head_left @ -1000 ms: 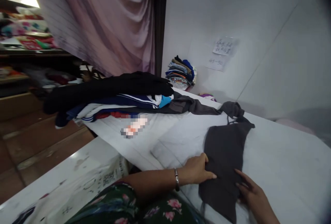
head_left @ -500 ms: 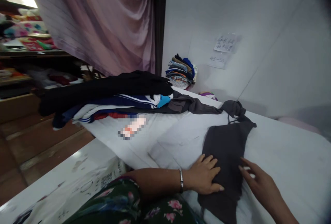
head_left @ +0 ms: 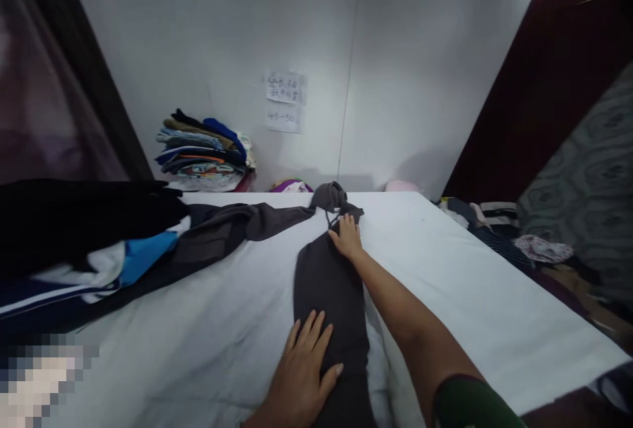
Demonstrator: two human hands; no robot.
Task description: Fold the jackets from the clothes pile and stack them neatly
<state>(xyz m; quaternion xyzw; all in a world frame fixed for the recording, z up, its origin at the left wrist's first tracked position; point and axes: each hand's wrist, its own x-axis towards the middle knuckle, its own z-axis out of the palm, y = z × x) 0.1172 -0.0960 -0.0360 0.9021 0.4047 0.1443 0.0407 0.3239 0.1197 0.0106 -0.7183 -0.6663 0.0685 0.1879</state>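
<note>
A dark grey hooded sweatshirt (head_left: 331, 283) lies lengthwise on the white-covered table (head_left: 430, 270), folded into a narrow shape. Its hood (head_left: 330, 196) and dark drawstring are at the far end. My left hand (head_left: 302, 368) rests flat on the near part of the body, fingers spread and holding nothing. Farther off, my right hand (head_left: 349, 237) reaches to the shoulder just below the hood. Its fingers lie stretched over the cloth, with the thumb apart. Another dark grey garment (head_left: 257, 220) stretches left from near the hood; whether they are joined I cannot tell.
On the left lies a heap of black, navy and blue clothes (head_left: 84, 223). A folded stack of clothes (head_left: 205, 151) stands by the wall beneath handwritten paper signs (head_left: 284, 98). Beyond the table's right edge are loose clothes (head_left: 524, 243). A blurred patch covers the lower left corner.
The view has turned right, away from the curtain and shelves. My right hand has moved from beside the sweatshirt's side up to its shoulder. My left hand remains flat on the cloth.
</note>
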